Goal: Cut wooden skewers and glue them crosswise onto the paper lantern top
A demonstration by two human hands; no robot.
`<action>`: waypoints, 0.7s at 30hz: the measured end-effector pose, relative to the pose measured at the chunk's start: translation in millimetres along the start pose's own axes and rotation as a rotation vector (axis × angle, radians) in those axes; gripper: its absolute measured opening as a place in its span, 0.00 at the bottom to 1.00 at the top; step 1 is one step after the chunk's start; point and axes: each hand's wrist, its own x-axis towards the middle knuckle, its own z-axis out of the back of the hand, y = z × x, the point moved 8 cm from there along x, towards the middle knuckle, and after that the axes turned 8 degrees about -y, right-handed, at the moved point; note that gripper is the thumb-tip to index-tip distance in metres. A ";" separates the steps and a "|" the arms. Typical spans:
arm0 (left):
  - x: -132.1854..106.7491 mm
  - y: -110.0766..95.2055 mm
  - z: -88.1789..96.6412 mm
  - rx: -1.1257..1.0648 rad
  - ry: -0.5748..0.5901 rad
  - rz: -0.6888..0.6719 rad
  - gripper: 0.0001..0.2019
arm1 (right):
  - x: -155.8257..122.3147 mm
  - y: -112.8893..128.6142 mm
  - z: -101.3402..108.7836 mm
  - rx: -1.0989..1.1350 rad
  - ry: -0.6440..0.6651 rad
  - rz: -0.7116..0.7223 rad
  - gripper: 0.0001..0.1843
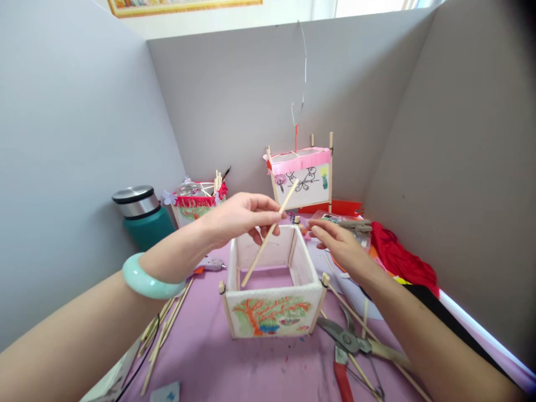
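Note:
My left hand (255,218), with a pale green bangle (153,282) on its wrist, pinches a thin wooden stick (268,237). The stick slants over an open-topped white box frame (274,293), its lower end above the box opening. Orange and green tree drawings cover the box's front panel, and wooden posts stand at its corners. My right hand (335,240) hovers by the far right corner post (297,220), its fingers loosely bent and slightly apart, with nothing visible in them. Whether it touches the post is unclear.
Red-handled pruning shears (352,340) and loose sticks lie at right, more sticks (167,324) at left. A teal bottle (146,223), a red-fringed box (195,201) and a glue gun (211,263) stand left. Behind hangs a pink-trimmed lantern (299,173); red cloth (402,254) lies right.

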 end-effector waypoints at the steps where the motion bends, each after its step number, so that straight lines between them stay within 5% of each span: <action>1: -4.9 -6.4 6.7 -0.006 -0.056 -0.026 0.08 | -4.3 -1.1 9.1 -0.026 -0.042 0.008 0.20; 7: -55.2 -48.0 49.6 -0.143 -0.417 -0.274 0.04 | -42.6 -4.3 57.7 -0.195 -0.215 -0.025 0.17; 14: -142.9 -52.2 43.5 -0.182 -0.653 -0.323 0.03 | -92.3 1.8 76.1 -0.281 -0.251 0.038 0.16; 18: -192.7 -29.6 51.9 -0.072 -0.821 -0.205 0.05 | -135.8 21.9 49.5 -0.251 -0.053 0.074 0.15; 21: -219.4 -6.8 65.9 -0.092 -0.875 -0.075 0.06 | -179.4 51.3 -6.8 -0.012 0.261 0.030 0.15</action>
